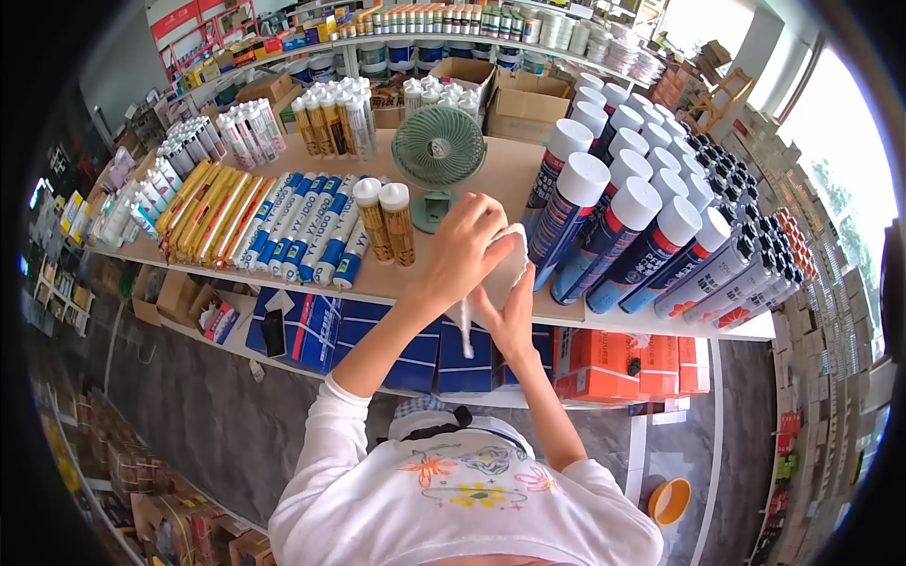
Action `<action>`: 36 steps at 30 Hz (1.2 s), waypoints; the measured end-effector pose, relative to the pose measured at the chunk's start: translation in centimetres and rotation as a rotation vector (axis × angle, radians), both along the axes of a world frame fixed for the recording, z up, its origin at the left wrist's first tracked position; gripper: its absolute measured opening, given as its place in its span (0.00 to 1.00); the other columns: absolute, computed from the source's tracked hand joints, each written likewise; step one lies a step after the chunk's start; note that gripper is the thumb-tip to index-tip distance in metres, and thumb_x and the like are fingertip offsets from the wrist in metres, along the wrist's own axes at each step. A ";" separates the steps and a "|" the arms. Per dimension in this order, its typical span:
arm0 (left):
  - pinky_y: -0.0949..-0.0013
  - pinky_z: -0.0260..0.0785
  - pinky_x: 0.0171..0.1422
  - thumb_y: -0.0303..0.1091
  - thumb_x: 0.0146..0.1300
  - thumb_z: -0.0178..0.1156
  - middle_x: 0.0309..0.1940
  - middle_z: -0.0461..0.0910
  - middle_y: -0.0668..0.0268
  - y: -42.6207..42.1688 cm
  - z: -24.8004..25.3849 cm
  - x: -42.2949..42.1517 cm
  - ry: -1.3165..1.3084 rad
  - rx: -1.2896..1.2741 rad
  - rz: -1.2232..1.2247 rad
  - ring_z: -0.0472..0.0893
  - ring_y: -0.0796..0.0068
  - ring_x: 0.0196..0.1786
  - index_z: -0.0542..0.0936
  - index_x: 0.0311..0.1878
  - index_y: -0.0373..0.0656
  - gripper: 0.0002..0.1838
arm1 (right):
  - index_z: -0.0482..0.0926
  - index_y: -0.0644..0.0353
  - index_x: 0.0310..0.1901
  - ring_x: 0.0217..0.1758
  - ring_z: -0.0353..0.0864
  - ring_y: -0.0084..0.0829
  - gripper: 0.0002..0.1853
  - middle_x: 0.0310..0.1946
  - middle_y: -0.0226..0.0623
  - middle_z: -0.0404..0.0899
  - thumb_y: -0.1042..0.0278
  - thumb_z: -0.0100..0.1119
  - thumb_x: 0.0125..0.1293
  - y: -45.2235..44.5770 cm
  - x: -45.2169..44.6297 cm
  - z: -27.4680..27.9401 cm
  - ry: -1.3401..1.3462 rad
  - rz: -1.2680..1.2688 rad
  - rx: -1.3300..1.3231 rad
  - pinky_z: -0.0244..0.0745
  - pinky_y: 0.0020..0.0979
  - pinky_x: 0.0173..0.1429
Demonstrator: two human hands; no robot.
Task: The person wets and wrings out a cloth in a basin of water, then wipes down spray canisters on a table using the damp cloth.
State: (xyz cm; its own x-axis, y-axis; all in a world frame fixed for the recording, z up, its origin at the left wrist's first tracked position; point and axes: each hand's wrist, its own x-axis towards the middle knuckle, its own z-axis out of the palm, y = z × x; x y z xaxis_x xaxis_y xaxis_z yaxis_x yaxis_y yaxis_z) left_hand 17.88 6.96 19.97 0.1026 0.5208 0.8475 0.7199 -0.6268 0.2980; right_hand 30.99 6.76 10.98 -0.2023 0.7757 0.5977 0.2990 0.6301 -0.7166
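Observation:
My left hand (462,247) is raised over the front of the table, fingers bent and closed on the upper part of a thin white cloth (503,275). The cloth has a pale, rough-looking edge, and a narrow strip of it dangles below my left hand. Lower and to the right, my right hand (511,319) grips the cloth's lower part between thumb and fingers. Just behind my hands stands a green desk fan (438,146). Spray cans with white caps (582,179) are close to the right of the cloth. Two brown-patterned sealant tubes (396,224) stand to the left.
Blue-and-white sealant sausages (300,226) and yellow ones (203,212) lie in rows at left. Upright cartridges (335,118) and open cardboard boxes (528,102) stand behind. Under the tabletop are blue boxes (387,340) and orange boxes (596,366). A yellow bucket (669,501) is on the floor.

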 end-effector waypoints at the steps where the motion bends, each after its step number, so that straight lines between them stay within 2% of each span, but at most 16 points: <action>1: 0.67 0.68 0.35 0.25 0.56 0.64 0.29 0.73 0.61 0.0 -0.1 -0.2 -0.039 -0.059 -0.050 0.75 0.62 0.31 0.73 0.35 0.38 0.08 | 0.64 0.69 0.57 0.54 0.70 0.46 0.28 0.52 0.52 0.69 0.67 0.63 0.59 -0.3 0.2 0.4 0.048 0.032 -0.091 0.67 0.40 0.57; 3: 0.69 0.67 0.33 0.25 0.58 0.64 0.26 0.73 0.61 -0.3 0.6 -0.3 -0.083 -0.102 -0.086 0.74 0.65 0.28 0.73 0.36 0.38 0.08 | 0.69 0.68 0.50 0.34 0.75 0.34 0.11 0.32 0.44 0.76 0.73 0.49 0.70 -0.2 0.9 0.9 0.098 -0.003 -0.122 0.71 0.32 0.41; 4: 0.72 0.65 0.31 0.25 0.60 0.63 0.23 0.73 0.61 -0.3 1.0 -0.5 -0.132 -0.142 -0.110 0.74 0.67 0.25 0.72 0.37 0.38 0.08 | 0.67 0.65 0.46 0.30 0.74 0.44 0.09 0.28 0.52 0.74 0.76 0.51 0.66 -0.6 1.5 2.5 0.112 -0.040 -0.220 0.69 0.37 0.38; 5: 0.64 0.66 0.29 0.29 0.63 0.62 0.23 0.75 0.59 0.0 1.2 -0.9 -0.205 -0.226 -0.162 0.76 0.58 0.23 0.70 0.39 0.39 0.09 | 0.67 0.65 0.46 0.30 0.75 0.44 0.10 0.28 0.52 0.74 0.78 0.51 0.64 -0.4 2.2 2.5 0.116 -0.088 -0.171 0.69 0.37 0.38; 7: 0.71 0.61 0.27 0.30 0.62 0.64 0.19 0.71 0.62 0.3 1.9 -1.7 -0.280 -0.315 -0.219 0.70 0.72 0.20 0.71 0.37 0.38 0.10 | 0.68 0.65 0.45 0.30 0.76 0.44 0.12 0.29 0.52 0.76 0.84 0.49 0.58 -0.2 3.2 3.6 0.100 -0.204 -0.111 0.70 0.34 0.38; 8: 0.73 0.60 0.26 0.30 0.61 0.64 0.17 0.69 0.64 0.5 2.1 -2.2 -0.264 -0.367 -0.211 0.67 0.78 0.19 0.72 0.36 0.38 0.11 | 0.71 0.65 0.42 0.27 0.70 0.28 0.10 0.26 0.41 0.73 0.83 0.49 0.57 0.2 3.5 3.7 0.098 -0.254 0.002 0.68 0.27 0.35; 10: 0.76 0.59 0.26 0.30 0.61 0.64 0.17 0.69 0.68 0.0 2.6 -2.3 -0.268 -0.413 -0.256 0.65 0.84 0.21 0.73 0.35 0.37 0.10 | 0.70 0.65 0.44 0.31 0.76 0.47 0.12 0.31 0.53 0.76 0.84 0.48 0.57 0.6 3.7 4.7 0.053 -0.280 -0.029 0.71 0.31 0.39; 12: 0.80 0.61 0.27 0.32 0.60 0.65 0.19 0.73 0.72 -1.4 3.0 -2.4 -0.234 -0.519 -0.369 0.68 0.90 0.24 0.77 0.33 0.38 0.09 | 0.71 0.65 0.44 0.30 0.77 0.40 0.12 0.30 0.49 0.77 0.85 0.48 0.57 1.5 3.2 4.4 0.061 -0.290 -0.032 0.71 0.29 0.38; 15: 0.78 0.70 0.33 0.33 0.60 0.65 0.21 0.79 0.71 -4.1 3.3 -1.6 -0.099 -0.643 -0.780 0.77 0.85 0.26 0.82 0.39 0.40 0.08 | 0.72 0.63 0.43 0.32 0.74 0.22 0.11 0.30 0.38 0.79 0.81 0.53 0.58 2.2 2.0 3.7 0.287 -0.238 -0.118 0.70 0.25 0.38; 17: 0.74 0.73 0.39 0.33 0.60 0.65 0.26 0.82 0.70 -4.3 2.3 -2.1 0.000 -0.702 -0.897 0.81 0.78 0.29 0.84 0.39 0.42 0.07 | 0.73 0.63 0.43 0.32 0.73 0.19 0.08 0.29 0.34 0.78 0.76 0.56 0.61 1.6 0.9 3.6 0.314 -0.219 -0.119 0.71 0.24 0.39; 21: 0.73 0.74 0.43 0.33 0.60 0.65 0.30 0.82 0.68 -1.2 -1.7 -3.3 -0.250 -0.630 -0.658 0.82 0.73 0.34 0.83 0.40 0.40 0.08 | 0.74 0.62 0.43 0.33 0.74 0.18 0.09 0.31 0.29 0.77 0.73 0.59 0.62 0.9 0.4 3.4 0.423 -0.136 -0.119 0.72 0.23 0.40; 23: 0.70 0.72 0.45 0.34 0.59 0.66 0.35 0.81 0.64 0.1 -2.2 -2.8 -0.227 -0.162 -0.405 0.80 0.72 0.37 0.81 0.42 0.38 0.12 | 0.74 0.62 0.43 0.35 0.74 0.18 0.09 0.33 0.29 0.77 0.71 0.60 0.62 0.5 0.4 4.8 0.387 -0.147 -0.061 0.72 0.23 0.41; 24: 0.70 0.72 0.45 0.34 0.59 0.66 0.35 0.81 0.64 0.2 -2.5 -2.7 -0.225 -0.167 -0.413 0.80 0.72 0.37 0.81 0.42 0.38 0.12 | 0.74 0.61 0.43 0.36 0.74 0.18 0.10 0.35 0.28 0.77 0.69 0.60 0.62 0.4 0.4 5.6 0.349 -0.151 0.007 0.72 0.22 0.42; 27: 0.69 0.70 0.50 0.34 0.59 0.67 0.40 0.80 0.61 0.8 -3.0 -2.6 -0.219 -0.334 -0.569 0.79 0.70 0.42 0.79 0.45 0.37 0.14 | 0.75 0.62 0.43 0.37 0.74 0.18 0.10 0.35 0.27 0.76 0.68 0.61 0.62 0.8 1.4 5.8 0.357 -0.141 -0.029 0.71 0.22 0.43; 29: 0.70 0.69 0.57 0.33 0.61 0.66 0.49 0.77 0.60 1.6 -3.1 -3.5 -0.075 -0.803 -0.637 0.76 0.75 0.51 0.76 0.49 0.38 0.16 | 0.76 0.62 0.42 0.37 0.74 0.17 0.09 0.33 0.26 0.76 0.71 0.60 0.62 0.7 2.4 6.0 0.333 -0.125 -0.067 0.70 0.21 0.42; 36: 0.69 0.68 0.58 0.36 0.61 0.66 0.48 0.79 0.59 2.3 -3.2 -1.8 -0.321 -0.821 -1.092 0.76 0.74 0.50 0.74 0.52 0.36 0.20 | 0.77 0.63 0.40 0.36 0.74 0.17 0.07 0.34 0.26 0.76 0.72 0.57 0.61 -0.6 5.3 5.9 0.486 0.025 -0.263 0.70 0.20 0.40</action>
State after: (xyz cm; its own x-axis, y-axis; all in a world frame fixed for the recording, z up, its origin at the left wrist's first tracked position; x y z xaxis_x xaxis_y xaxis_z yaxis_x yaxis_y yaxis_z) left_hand 16.06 9.25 16.73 0.6345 0.6566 0.4078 -0.1796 -0.3879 0.9040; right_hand 36.33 6.20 16.85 0.0280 0.9102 0.4132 -0.1181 0.4135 -0.9028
